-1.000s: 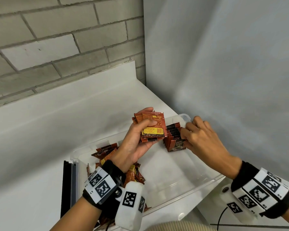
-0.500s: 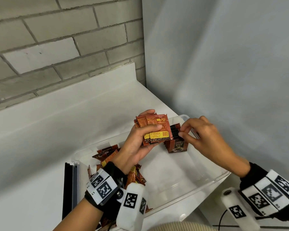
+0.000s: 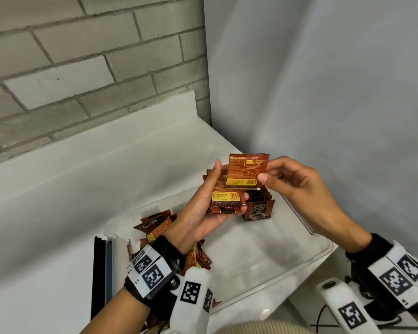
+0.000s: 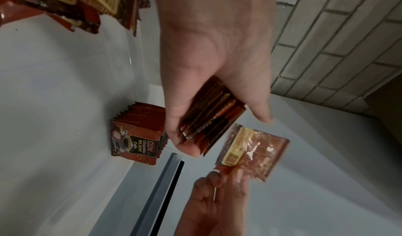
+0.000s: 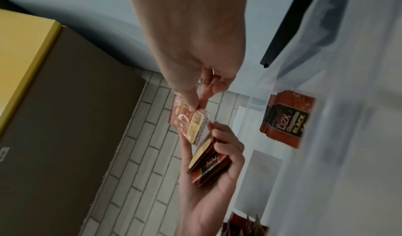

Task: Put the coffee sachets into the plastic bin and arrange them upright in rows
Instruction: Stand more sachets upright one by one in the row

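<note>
Head view: upright row (image 3: pixel 258 208) read "D2X BLACK"; left hand (image 3: pixel 203 213) clutched stack (image 3: pixel 226 202), right hand (image 3: pixel 297 184) pinched one sachet (image 3: pixel 247 171).

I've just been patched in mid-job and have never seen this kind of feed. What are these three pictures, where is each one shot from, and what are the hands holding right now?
No machine here: a person works bare-handed, wearing cameras. The big picture comes from the head, looking down; the other two come from each wrist, looking along the hand.

The left hand grips a stack of coffee sachets. The right hand pinches a single sachet beside that stack, above the bin.

Below them, a clear plastic bin sits on a white counter. In its far corner stands an upright row of sachets; a loose pile of sachets lies at its left end. A black rail lies beside the bin.
</note>
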The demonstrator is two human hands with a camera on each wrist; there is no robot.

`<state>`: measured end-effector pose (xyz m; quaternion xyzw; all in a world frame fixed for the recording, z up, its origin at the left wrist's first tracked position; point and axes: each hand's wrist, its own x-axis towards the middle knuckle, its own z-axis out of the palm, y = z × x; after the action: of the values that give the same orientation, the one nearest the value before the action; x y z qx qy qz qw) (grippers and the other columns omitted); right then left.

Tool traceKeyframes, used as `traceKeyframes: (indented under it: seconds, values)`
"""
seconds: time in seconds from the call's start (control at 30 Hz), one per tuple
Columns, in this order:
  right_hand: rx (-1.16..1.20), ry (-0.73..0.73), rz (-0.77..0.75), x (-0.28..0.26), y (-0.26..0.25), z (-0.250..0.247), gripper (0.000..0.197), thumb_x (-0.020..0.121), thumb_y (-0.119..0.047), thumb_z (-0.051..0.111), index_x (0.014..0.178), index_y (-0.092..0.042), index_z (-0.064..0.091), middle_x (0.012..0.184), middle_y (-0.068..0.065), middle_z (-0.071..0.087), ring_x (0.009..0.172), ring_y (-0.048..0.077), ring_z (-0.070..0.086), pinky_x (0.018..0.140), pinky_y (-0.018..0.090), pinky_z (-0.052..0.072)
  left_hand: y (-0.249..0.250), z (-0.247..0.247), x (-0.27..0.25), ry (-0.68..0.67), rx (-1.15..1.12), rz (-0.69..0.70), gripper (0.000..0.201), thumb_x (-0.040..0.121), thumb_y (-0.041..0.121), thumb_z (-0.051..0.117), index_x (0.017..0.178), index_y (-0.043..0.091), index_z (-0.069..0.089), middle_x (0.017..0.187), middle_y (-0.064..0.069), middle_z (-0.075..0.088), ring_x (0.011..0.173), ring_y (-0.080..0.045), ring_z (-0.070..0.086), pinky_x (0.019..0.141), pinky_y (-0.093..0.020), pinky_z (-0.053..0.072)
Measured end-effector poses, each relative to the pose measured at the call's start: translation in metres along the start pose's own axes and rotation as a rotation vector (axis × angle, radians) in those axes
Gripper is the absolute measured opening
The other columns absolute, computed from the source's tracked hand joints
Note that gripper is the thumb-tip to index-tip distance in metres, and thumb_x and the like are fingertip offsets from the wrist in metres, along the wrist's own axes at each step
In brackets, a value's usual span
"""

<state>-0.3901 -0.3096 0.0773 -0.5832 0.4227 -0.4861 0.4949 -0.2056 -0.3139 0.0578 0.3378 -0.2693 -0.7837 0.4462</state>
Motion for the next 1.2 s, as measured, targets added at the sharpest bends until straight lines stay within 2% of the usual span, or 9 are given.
traceKeyframes:
  seconds: [0.07,0.23,0.33,0.43,0.63,0.73,0.87,1.0,1.2]
  values:
    - [-0.024,0.000,-0.069,0.000,-0.002,-0.002,0.005,0.078,-0.017,0.071,0.080,-0.021,0.068,0.077,0.004,0.065,0.075,0.013,0.058,0.072,0.024,0.049,-0.001,0.000,0.000,-0.018,-0.053,-0.031,0.059,0.083,0.056,0.053,0.123,0.012,0.057,0.093,-0.013,0.065,0.075,-0.022,0.062,0.066,-0.033,0.050]
    - [-0.185,-0.071,-0.155,-0.002,0.009,-0.009,0.006,0.081,-0.022,0.071,0.084,-0.026,0.072,0.092,0.002,0.071,0.087,0.035,0.062,0.080,0.045,0.051,-0.003,0.001,0.000,-0.055,-0.110,-0.040,0.037,0.076,0.034,0.073,0.107,0.016,0.063,0.092,-0.016,0.064,0.072,-0.026,0.064,0.060,-0.033,0.053]
    - [-0.251,-0.110,-0.222,-0.003,0.011,-0.010,0.006,0.081,-0.027,0.071,0.086,-0.029,0.072,0.097,-0.005,0.070,0.093,0.025,0.065,0.079,0.038,0.053,-0.004,0.000,0.001,-0.058,-0.115,-0.014,0.031,0.074,0.012,0.066,0.105,0.015,0.064,0.092,-0.013,0.068,0.073,-0.025,0.069,0.056,-0.032,0.055]
    - [-0.322,-0.131,-0.231,-0.002,0.016,-0.012,0.020,0.081,-0.008,0.073,0.089,-0.026,0.073,0.101,-0.006,0.069,0.098,0.022,0.064,0.079,0.034,0.052,-0.005,-0.002,0.002,-0.061,-0.103,-0.001,0.033,0.073,0.006,0.059,0.104,0.017,0.064,0.095,-0.010,0.071,0.080,-0.026,0.071,0.058,-0.034,0.056]
    - [-0.054,-0.020,0.053,-0.004,0.018,-0.007,0.030,0.088,0.013,0.055,0.097,-0.014,0.064,0.089,-0.004,0.070,0.082,0.009,0.063,0.080,0.019,0.051,-0.004,-0.003,0.004,-0.050,-0.125,0.101,0.039,0.072,0.002,0.059,0.105,0.023,0.065,0.104,-0.009,0.071,0.091,-0.025,0.070,0.070,-0.038,0.059]
    - [0.111,0.051,0.245,-0.007,0.010,-0.001,0.011,0.092,-0.015,0.056,0.093,-0.010,0.066,0.080,0.000,0.073,0.074,0.012,0.065,0.073,0.021,0.053,-0.004,-0.005,0.004,-0.046,-0.144,0.144,0.040,0.072,0.001,0.060,0.104,0.026,0.066,0.106,-0.007,0.071,0.093,-0.024,0.070,0.073,-0.038,0.058]
    - [0.149,-0.137,0.397,-0.012,0.006,0.003,0.041,0.076,-0.042,0.062,0.092,-0.004,0.070,0.090,0.010,0.073,0.080,0.017,0.065,0.077,0.024,0.055,-0.005,-0.005,0.004,-0.068,-0.163,0.190,0.043,0.074,-0.002,0.061,0.105,0.027,0.066,0.112,-0.010,0.068,0.101,-0.028,0.066,0.092,-0.048,0.048]
    - [0.104,-0.153,0.426,-0.012,0.011,0.005,0.041,0.069,-0.029,0.075,0.093,0.004,0.067,0.092,0.011,0.073,0.085,0.019,0.064,0.082,0.028,0.054,-0.005,-0.005,0.004,-0.082,-0.148,0.208,0.069,0.060,-0.001,0.082,0.120,0.027,0.060,0.125,-0.016,0.062,0.110,-0.033,0.062,0.096,-0.048,0.045]
    - [0.136,-0.016,0.389,-0.004,0.007,0.002,0.009,0.080,-0.006,0.069,0.077,-0.008,0.061,0.075,0.009,0.069,0.071,0.014,0.064,0.070,0.021,0.053,-0.004,-0.004,0.004,-0.007,-0.098,0.158,0.063,0.075,0.000,0.063,0.136,0.011,0.048,0.125,-0.017,0.061,0.104,-0.028,0.065,0.086,-0.039,0.054]
